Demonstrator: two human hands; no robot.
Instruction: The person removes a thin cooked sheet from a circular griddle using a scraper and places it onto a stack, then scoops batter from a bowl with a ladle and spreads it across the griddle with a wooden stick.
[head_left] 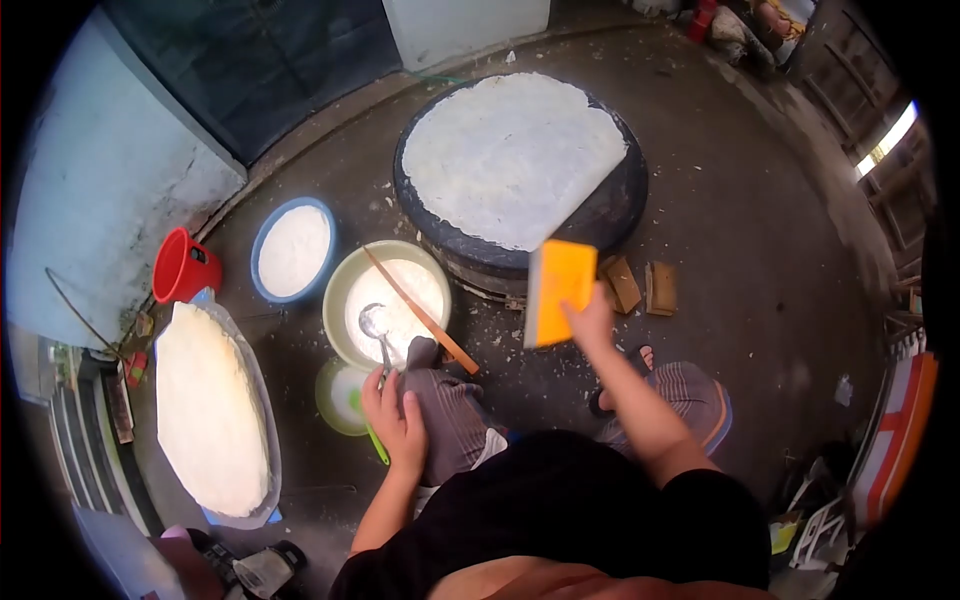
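Note:
My right hand (588, 318) grips a yellow flat scraper (565, 290) with a greyish strip along its left edge, held in front of the griddle. Behind it, a thin white sheet of batter (510, 150) covers most of the round black griddle (615, 205), leaving its lower right part bare. At the near rim of a pale green basin (335, 325), my left hand (397, 425) has its fingers round the handle of a metal ladle (374, 322). The ladle's bowl rests in white batter (410, 290). Across the basin lies a wooden stick (420, 312).
A blue basin (331, 225) of white contents and a red bucket (190, 265) stand left. Nearer lies a stack of white sheets (210, 410). A green bowl (330, 400) sits beside my left hand. Wooden blocks (660, 288) lie right of the scraper.

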